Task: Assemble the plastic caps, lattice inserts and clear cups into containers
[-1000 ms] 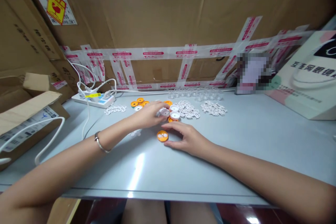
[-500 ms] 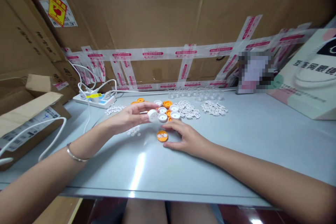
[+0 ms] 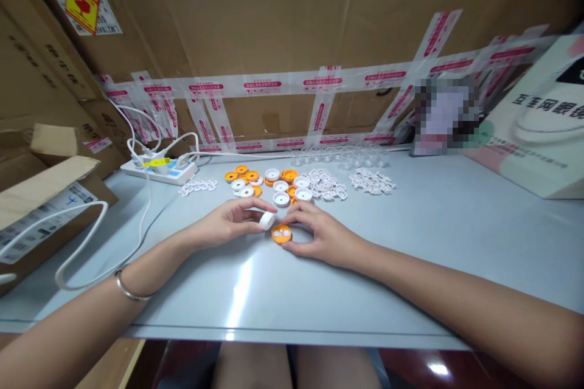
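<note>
My left hand (image 3: 228,225) pinches a small white round cap (image 3: 267,220) between thumb and fingers, tilted on edge just left of an orange disc (image 3: 281,234) lying on the grey table (image 3: 410,243). My right hand (image 3: 319,234) curls round that orange disc, thumb and fingertips touching its rim. White bits sit inside the orange disc. Behind the hands lies a cluster of orange and white caps (image 3: 274,182).
Piles of small white flat parts (image 3: 371,181) and clear caps (image 3: 342,158) lie further back. A power strip (image 3: 159,169) with white cables sits at the back left, an open carton (image 3: 41,206) at the left edge, a printed box (image 3: 533,127) at right. Taped cardboard walls stand behind.
My left hand lifted a white cap out of the cluster and brought it down next to the orange disc. My right hand stayed at the disc, closing its fingers nearer.
</note>
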The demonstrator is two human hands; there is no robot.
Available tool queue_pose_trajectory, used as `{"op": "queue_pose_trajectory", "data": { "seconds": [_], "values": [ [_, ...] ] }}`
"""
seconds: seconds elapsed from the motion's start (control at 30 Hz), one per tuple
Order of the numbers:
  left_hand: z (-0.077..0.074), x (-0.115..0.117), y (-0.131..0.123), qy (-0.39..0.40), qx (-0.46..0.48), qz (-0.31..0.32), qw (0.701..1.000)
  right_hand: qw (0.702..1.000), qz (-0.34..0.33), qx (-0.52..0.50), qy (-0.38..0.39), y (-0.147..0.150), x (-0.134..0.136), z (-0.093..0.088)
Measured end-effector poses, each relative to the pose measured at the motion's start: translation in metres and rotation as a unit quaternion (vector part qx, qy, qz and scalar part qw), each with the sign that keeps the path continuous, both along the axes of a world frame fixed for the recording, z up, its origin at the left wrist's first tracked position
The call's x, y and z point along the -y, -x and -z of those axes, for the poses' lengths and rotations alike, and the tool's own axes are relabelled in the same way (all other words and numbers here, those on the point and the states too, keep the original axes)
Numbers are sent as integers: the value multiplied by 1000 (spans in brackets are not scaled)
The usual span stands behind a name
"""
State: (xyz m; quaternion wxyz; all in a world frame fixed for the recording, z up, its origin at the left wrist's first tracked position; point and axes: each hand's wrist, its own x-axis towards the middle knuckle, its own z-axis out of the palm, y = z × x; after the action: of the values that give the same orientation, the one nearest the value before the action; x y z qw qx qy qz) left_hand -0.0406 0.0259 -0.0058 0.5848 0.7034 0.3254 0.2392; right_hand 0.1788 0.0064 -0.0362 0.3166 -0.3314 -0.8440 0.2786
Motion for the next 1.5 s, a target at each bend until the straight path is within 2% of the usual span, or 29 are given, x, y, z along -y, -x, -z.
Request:
{"op": "queue_pose_trajectory", "data": {
  "seconds": [0.13, 0.3, 0.63, 0.8, 1.2, 1.4, 1.5],
  "values": [
    [1, 3, -1, 9, -5, 21, 1000, 1000, 5, 1, 9, 0, 0, 1],
    [1, 3, -3, 16, -13, -5, 1000, 1000, 7, 2, 9, 0, 1, 0],
    [5, 5, -8, -16, 20, -14, 1000, 1000, 10, -15, 4, 0, -1, 4],
    [3, 7, -10, -23, -9, -4, 1000, 1000, 7, -6, 9, -1, -1, 3],
    [5, 11, -12, -209, -66, 21, 976, 1000, 8, -14, 18, -1, -4, 7],
    [-2, 16, -15, -323, -161, 31, 932, 1000, 9, -16, 23, 0, -4, 7],
    [-3, 17, -15, -346, -190, 39, 918, 999, 15, -19, 28, 1, -4, 7]
  ]
}}
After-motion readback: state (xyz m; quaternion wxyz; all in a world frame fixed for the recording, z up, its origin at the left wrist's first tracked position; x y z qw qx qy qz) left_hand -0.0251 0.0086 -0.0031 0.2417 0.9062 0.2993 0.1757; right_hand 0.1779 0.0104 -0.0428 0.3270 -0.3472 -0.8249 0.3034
